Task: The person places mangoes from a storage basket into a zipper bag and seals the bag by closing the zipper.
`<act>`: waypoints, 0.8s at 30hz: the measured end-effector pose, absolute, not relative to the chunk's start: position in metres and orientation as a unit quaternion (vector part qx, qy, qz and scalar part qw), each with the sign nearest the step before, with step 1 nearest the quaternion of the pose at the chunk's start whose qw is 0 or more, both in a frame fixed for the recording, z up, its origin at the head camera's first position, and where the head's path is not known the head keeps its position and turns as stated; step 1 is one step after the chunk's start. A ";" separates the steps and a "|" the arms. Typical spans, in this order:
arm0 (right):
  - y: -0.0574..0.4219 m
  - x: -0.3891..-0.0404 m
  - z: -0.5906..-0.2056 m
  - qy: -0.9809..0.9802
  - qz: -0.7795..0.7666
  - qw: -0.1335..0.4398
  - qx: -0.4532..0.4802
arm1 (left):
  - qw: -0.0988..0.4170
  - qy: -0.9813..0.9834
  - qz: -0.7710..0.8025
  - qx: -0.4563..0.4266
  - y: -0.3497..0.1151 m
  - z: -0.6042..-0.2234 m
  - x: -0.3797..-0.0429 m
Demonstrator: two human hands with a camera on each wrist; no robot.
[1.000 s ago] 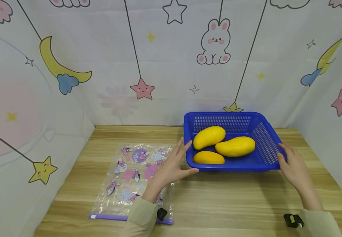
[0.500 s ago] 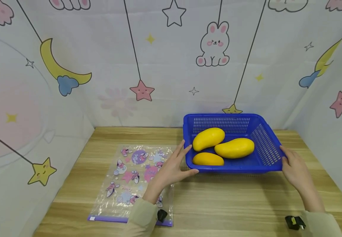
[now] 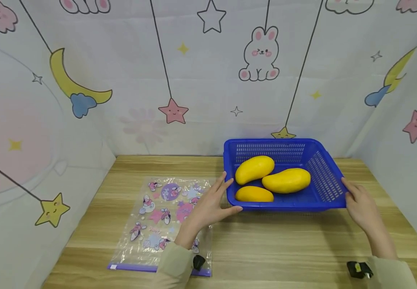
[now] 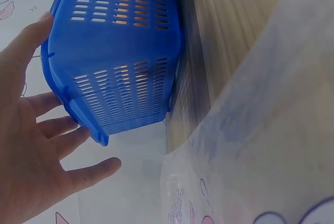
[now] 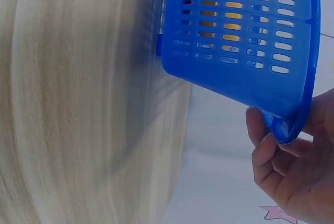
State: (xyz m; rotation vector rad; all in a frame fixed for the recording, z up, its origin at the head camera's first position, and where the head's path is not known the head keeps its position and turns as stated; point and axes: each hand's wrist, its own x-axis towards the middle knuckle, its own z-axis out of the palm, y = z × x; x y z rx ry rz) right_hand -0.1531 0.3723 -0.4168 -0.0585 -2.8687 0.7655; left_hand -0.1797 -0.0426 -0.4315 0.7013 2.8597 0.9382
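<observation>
A blue plastic basket [image 3: 320,204] holds three yellow mangoes: one at the back left [image 3: 254,169], one at the right [image 3: 286,180] and one at the front left [image 3: 254,194]. My left hand [image 3: 207,206] spreads over the basket's near left corner, its fairly straight fingers touching the rim; the little finger stands off it in the left wrist view. At the right end, my right hand [image 3: 364,210] grips the rim near the front corner. In the right wrist view, fingers [image 5: 264,151] curl under the rim's lip.
A clear zip bag [image 3: 158,224] with pink and purple cartoon prints lies flat on the wooden table [image 3: 280,249], partly under my left forearm. Its purple slider strip [image 3: 132,267] faces me. A printed white curtain [image 3: 208,76] stands behind the basket and on both sides.
My right hand has shifted slightly outward, its fingers going from resting over the rim to gripping it. My left hand, the basket and the mangoes stay about where they were.
</observation>
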 end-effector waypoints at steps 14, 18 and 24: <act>0.374 -0.153 -0.417 -0.960 0.267 0.085 -0.015 | 0.027 0.930 0.285 0.230 -0.042 -0.431 -0.179; 0.374 -0.153 -0.417 -0.959 0.270 0.082 -0.019 | 0.023 0.932 0.281 0.229 -0.042 -0.431 -0.178; 0.373 -0.153 -0.416 -0.959 0.274 0.074 -0.023 | 0.015 0.934 0.275 0.228 -0.042 -0.431 -0.178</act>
